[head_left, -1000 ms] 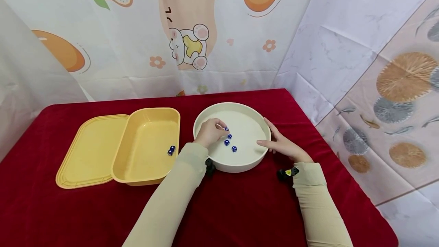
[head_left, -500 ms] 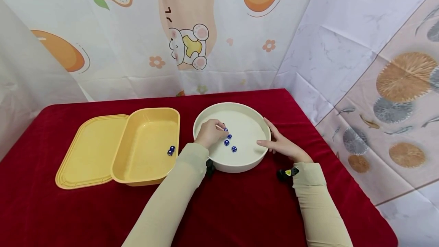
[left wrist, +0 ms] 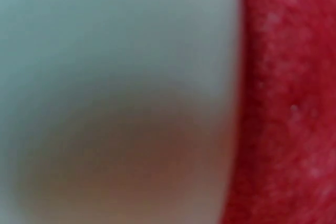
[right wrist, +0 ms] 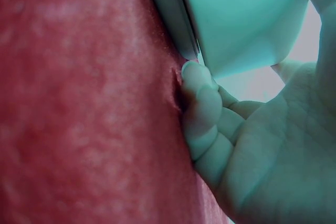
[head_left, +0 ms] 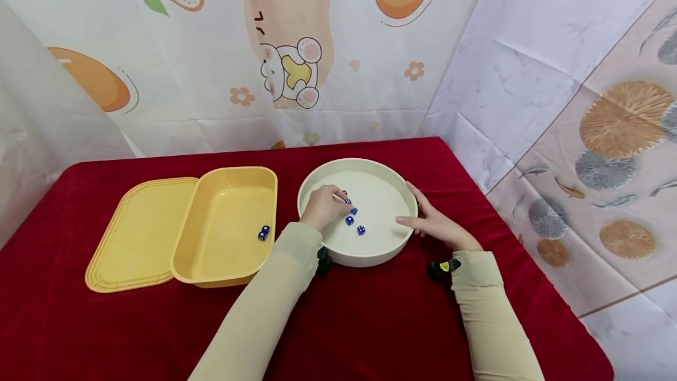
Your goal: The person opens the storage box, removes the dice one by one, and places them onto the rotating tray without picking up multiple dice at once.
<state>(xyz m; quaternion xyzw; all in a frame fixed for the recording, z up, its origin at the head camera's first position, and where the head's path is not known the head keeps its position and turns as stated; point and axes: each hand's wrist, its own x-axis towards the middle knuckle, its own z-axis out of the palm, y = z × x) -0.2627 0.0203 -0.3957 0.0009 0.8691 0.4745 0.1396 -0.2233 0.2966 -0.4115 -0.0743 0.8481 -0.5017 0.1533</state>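
Blue die at left hand shifts slightly within white tray; fingertips seem to pinch it, apparently no lift yet. Right hand grips tray rim.

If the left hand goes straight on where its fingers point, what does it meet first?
Most likely the blue die at the very tip of the left hand; whether it is already pinched is unclear. Just past it, a second die sits close to that line in the white tray.
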